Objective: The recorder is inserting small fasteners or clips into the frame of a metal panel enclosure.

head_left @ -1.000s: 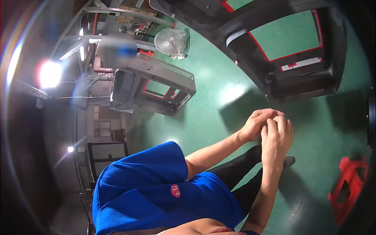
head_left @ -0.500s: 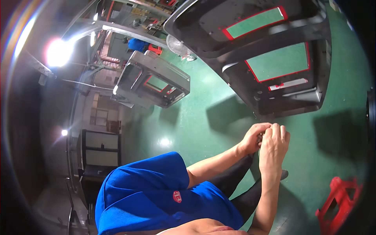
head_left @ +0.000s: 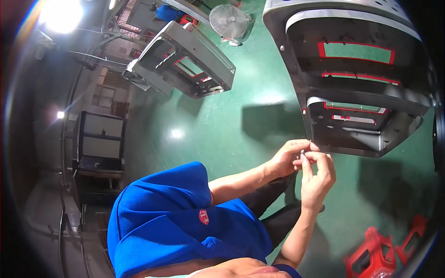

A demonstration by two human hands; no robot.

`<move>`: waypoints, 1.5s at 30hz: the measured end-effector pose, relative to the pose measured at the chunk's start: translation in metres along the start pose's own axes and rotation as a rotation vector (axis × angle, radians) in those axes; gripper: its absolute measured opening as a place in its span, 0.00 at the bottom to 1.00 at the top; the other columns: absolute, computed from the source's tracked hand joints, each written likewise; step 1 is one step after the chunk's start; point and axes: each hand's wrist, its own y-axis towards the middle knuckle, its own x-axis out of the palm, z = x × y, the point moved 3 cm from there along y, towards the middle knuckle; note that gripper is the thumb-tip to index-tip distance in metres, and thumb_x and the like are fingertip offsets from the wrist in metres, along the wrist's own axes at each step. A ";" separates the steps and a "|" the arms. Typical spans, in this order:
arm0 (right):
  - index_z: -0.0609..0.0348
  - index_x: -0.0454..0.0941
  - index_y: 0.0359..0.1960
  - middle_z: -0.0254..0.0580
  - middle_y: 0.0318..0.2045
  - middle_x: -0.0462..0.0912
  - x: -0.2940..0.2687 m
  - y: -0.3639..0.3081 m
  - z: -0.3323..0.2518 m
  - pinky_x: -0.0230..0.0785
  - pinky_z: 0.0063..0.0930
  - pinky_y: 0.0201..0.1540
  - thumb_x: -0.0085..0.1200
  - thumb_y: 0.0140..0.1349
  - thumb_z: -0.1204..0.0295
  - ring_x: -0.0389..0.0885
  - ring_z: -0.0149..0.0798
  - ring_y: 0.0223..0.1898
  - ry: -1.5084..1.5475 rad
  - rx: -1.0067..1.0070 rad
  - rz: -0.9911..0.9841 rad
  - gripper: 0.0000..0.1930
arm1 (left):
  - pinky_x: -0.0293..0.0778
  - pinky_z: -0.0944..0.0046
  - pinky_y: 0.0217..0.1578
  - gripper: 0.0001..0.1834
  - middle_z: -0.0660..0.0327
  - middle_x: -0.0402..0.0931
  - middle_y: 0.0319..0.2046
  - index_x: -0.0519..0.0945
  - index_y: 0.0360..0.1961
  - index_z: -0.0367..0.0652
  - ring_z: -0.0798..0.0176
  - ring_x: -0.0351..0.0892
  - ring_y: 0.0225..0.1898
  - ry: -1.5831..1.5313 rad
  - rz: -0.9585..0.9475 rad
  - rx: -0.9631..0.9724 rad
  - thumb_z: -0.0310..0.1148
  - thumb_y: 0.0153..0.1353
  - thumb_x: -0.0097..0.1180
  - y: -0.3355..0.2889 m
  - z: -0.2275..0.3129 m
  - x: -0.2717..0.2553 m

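My left hand (head_left: 286, 158) and my right hand (head_left: 319, 178) meet in front of my body, below a large dark metal housing (head_left: 352, 33). Between my right thumb and forefinger a small shiny metal piece (head_left: 302, 152) shows; its kind is too small to tell. The fingertips of my left hand pinch together just beside it, and whatever they hold cannot be made out. Red edging surrounds the rectangular cutouts of the housing. Both hands are apart from it in the picture, though near its lower edge.
A second grey housing (head_left: 162, 62) hangs at the far left of the floor area, with a round fan (head_left: 228, 22) behind it. Red plastic stools (head_left: 374, 254) stand at the lower right. A dark framed cabinet (head_left: 101, 139) is at the left, over the green floor (head_left: 218, 134).
The view has shifted, so the large housing sits farther right and shows more of its inside. My fingers have spread somewhat, and the small metal piece has come into sight between them.
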 end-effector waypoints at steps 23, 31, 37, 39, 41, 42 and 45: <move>0.46 0.82 0.25 0.22 0.22 0.76 0.056 0.197 -0.012 0.61 0.28 0.32 0.67 0.38 0.70 0.70 0.32 0.27 -0.205 -0.348 0.833 0.10 | 0.49 0.77 0.13 0.22 0.67 0.64 0.18 0.64 0.63 0.42 0.78 0.51 0.13 0.367 0.179 0.534 0.29 0.67 0.41 0.064 0.169 0.017; 0.46 0.81 0.24 0.22 0.24 0.77 0.073 0.212 0.029 0.61 0.30 0.35 0.68 0.37 0.70 0.71 0.33 0.29 -0.203 -0.411 0.879 0.10 | 0.49 0.77 0.13 0.22 0.67 0.64 0.18 0.64 0.63 0.42 0.78 0.51 0.13 0.426 0.155 0.583 0.29 0.67 0.41 0.087 0.159 0.003; 0.46 0.81 0.22 0.22 0.22 0.77 0.046 0.225 0.033 0.62 0.31 0.35 0.67 0.35 0.70 0.71 0.34 0.29 -0.156 -0.432 0.946 0.09 | 0.51 0.76 0.13 0.22 0.67 0.62 0.16 0.65 0.61 0.37 0.78 0.51 0.13 0.495 0.091 0.665 0.27 0.65 0.42 0.101 0.154 0.004; 0.46 0.81 0.22 0.22 0.22 0.77 0.029 0.224 0.035 0.62 0.31 0.35 0.67 0.35 0.69 0.72 0.34 0.29 -0.145 -0.450 0.909 0.09 | 0.51 0.75 0.13 0.21 0.67 0.62 0.16 0.67 0.60 0.37 0.77 0.51 0.13 0.496 0.130 0.650 0.26 0.65 0.42 0.106 0.150 0.013; 0.47 0.81 0.22 0.23 0.23 0.77 0.011 0.218 0.036 0.62 0.31 0.36 0.66 0.35 0.70 0.72 0.34 0.30 -0.189 -0.493 0.858 0.09 | 0.51 0.75 0.13 0.21 0.66 0.62 0.16 0.68 0.59 0.38 0.76 0.51 0.13 0.511 0.125 0.638 0.26 0.64 0.42 0.108 0.133 0.028; 0.47 0.81 0.22 0.23 0.23 0.77 0.002 0.217 0.035 0.63 0.31 0.36 0.66 0.35 0.70 0.72 0.34 0.30 -0.207 -0.534 0.840 0.09 | 0.51 0.75 0.13 0.20 0.66 0.63 0.16 0.69 0.59 0.39 0.76 0.52 0.13 0.516 0.137 0.650 0.26 0.64 0.43 0.108 0.131 0.033; 0.48 0.80 0.25 0.22 0.28 0.80 -0.023 0.209 0.030 0.66 0.31 0.41 0.66 0.37 0.71 0.75 0.34 0.33 -0.295 -0.592 0.733 0.10 | 0.49 0.76 0.13 0.19 0.68 0.60 0.17 0.71 0.56 0.39 0.77 0.50 0.14 0.498 0.134 0.693 0.24 0.64 0.42 0.102 0.118 0.052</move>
